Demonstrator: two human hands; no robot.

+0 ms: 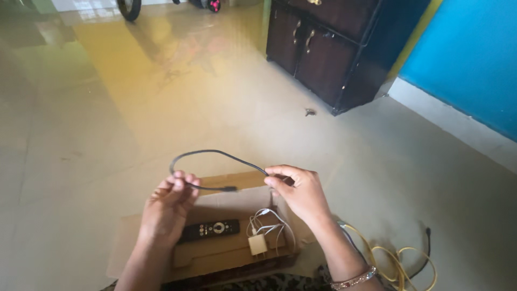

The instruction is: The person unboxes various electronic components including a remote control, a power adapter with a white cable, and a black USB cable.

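Note:
A thin black cable arcs in a loop between my two hands, above an open cardboard box. My left hand pinches the cable near its plug end, which sticks out to the right. The other end of the loop is pinched between thumb and fingers of my right hand. Inside the box lie a black remote control and a white charger with its white cord coiled beside it.
A tangle of yellow cable with a black lead lies on the floor at the lower right. A dark wooden cabinet stands at the back by a blue wall. A wheel shows at the top.

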